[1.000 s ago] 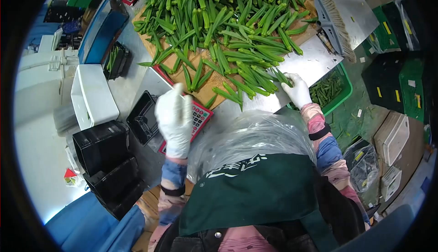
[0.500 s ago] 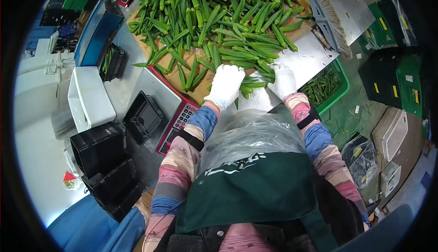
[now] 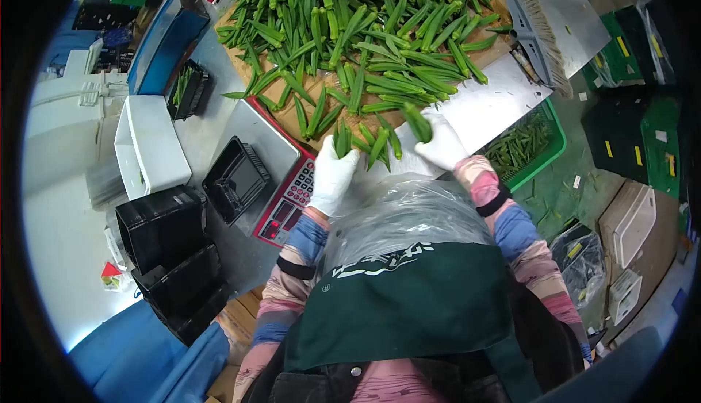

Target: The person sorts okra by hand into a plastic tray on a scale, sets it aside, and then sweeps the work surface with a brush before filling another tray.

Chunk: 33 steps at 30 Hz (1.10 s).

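A large heap of green okra [image 3: 365, 31] covers the brown board at the top of the metal table. My left hand [image 3: 334, 177], in a white glove, is closed on okra pods [image 3: 342, 139] that stick up from its fingers. My right hand [image 3: 442, 144], also gloved in white, grips okra [image 3: 417, 122] that looks slightly blurred. Between my hands, a few loose pods [image 3: 379, 147] lie at the near edge of the heap.
Left of my left hand are a red-framed scale [image 3: 281, 217] and a black tray [image 3: 235, 179]. Black crates [image 3: 162, 235] and a white bin [image 3: 152, 144] stand farther left. A grey brush [image 3: 537, 38] and a green basket of okra [image 3: 561, 140] are at the right.
My left hand has moved left and down, and pods now show in its grip. My right hand has turned inward and holds up okra. The view has shifted slightly.
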Each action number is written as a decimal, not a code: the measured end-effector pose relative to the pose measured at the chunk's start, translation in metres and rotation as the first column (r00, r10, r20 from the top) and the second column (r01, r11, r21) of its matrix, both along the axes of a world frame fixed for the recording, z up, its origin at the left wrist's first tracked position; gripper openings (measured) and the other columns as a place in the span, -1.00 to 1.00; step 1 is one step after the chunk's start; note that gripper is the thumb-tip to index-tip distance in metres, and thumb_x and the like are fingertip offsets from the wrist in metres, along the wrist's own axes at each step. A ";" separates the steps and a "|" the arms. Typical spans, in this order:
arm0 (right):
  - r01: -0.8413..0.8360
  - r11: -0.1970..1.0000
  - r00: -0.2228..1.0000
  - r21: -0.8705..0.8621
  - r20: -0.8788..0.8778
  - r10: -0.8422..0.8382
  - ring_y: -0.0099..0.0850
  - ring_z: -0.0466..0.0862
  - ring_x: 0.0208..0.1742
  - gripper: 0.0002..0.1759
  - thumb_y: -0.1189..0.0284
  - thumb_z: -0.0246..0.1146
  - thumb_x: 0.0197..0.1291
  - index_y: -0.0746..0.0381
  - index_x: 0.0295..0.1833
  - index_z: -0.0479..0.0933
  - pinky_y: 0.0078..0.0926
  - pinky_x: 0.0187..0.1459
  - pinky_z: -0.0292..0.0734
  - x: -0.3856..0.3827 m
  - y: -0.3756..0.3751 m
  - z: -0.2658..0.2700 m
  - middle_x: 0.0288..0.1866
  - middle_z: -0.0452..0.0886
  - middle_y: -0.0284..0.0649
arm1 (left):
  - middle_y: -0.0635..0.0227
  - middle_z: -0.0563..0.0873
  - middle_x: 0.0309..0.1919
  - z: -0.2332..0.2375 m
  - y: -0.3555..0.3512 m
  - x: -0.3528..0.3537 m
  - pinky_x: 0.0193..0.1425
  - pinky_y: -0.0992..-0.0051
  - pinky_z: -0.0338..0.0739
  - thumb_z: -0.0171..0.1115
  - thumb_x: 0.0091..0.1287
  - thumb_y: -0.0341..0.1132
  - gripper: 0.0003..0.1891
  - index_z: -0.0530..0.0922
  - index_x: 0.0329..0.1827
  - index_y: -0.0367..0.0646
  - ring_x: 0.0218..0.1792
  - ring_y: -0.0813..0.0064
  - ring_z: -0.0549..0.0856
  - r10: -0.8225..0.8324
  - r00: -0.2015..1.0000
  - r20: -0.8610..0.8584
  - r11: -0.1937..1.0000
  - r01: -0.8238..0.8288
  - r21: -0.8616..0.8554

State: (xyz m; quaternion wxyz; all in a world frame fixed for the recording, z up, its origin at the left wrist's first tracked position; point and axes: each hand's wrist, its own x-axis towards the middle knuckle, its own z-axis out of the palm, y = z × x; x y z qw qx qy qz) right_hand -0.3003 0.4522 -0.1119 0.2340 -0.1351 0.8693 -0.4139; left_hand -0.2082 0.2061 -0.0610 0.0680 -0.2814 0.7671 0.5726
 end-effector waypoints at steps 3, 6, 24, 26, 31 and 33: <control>0.002 0.995 0.999 0.103 -0.043 0.002 0.08 0.63 0.16 -0.31 0.27 0.45 -0.02 0.33 0.23 0.46 -0.11 0.23 0.54 0.010 -0.043 -0.011 0.11 0.62 0.13 | 0.37 0.71 -0.24 -0.012 0.016 0.005 -0.22 0.53 0.58 0.34 0.31 -0.45 -0.77 0.54 -0.02 -0.25 -0.29 0.58 0.66 0.207 0.971 0.119 0.952 -0.228 0.205; 0.020 0.982 0.995 0.186 -0.102 -0.002 0.08 0.66 0.11 -0.35 0.28 0.48 -0.03 0.33 0.17 0.46 -0.09 0.17 0.58 0.023 -0.068 -0.025 0.04 0.64 0.13 | 0.34 0.73 -0.21 -0.048 0.030 0.008 -0.21 0.51 0.60 0.34 0.30 -0.46 -0.78 0.54 -0.04 -0.23 -0.27 0.56 0.67 0.252 0.967 0.043 0.956 -0.255 0.147; 0.312 0.740 0.691 -0.596 0.677 0.254 -0.51 0.64 0.11 -0.47 0.38 0.39 0.32 0.29 0.37 0.51 -0.48 0.18 0.54 -0.003 -0.070 0.065 0.16 0.68 -0.28 | 0.32 0.58 0.25 0.048 0.002 0.002 0.32 0.44 0.51 0.28 0.42 -0.47 -0.42 0.31 0.49 -0.26 0.22 0.50 0.59 0.192 0.968 -0.159 0.592 0.015 0.806; 0.339 0.733 0.646 -0.590 0.712 0.275 -0.52 0.67 0.04 -0.52 0.35 0.39 0.34 0.25 0.32 0.55 -0.49 0.10 0.57 0.004 -0.094 0.080 0.08 0.71 -0.30 | 0.32 0.58 0.26 0.065 -0.025 0.010 0.25 0.41 0.58 0.28 0.43 -0.43 -0.39 0.28 0.52 -0.23 0.21 0.50 0.61 0.140 0.970 -0.198 0.731 0.034 0.682; 0.456 0.719 0.555 -0.525 0.799 0.232 -0.49 0.68 -0.17 -0.63 0.32 0.40 0.33 0.23 0.18 0.61 -0.48 -0.10 0.57 0.047 -0.198 0.121 -0.12 0.73 -0.31 | 0.37 0.60 0.23 0.130 -0.114 0.041 0.27 0.52 0.49 0.35 0.36 -0.41 -0.37 0.34 0.49 -0.25 0.18 0.59 0.58 0.052 0.968 -0.247 0.917 0.052 0.396; 0.469 0.698 0.541 -0.541 0.801 0.258 -0.48 0.67 -0.19 -0.65 0.31 0.38 0.35 0.24 0.15 0.60 -0.47 -0.11 0.57 0.068 -0.243 0.130 -0.16 0.71 -0.29 | 0.37 0.60 0.25 0.152 -0.152 0.053 0.34 0.51 0.45 0.35 0.34 -0.43 -0.35 0.33 0.49 -0.26 0.21 0.58 0.56 0.049 0.975 -0.217 0.931 0.034 0.364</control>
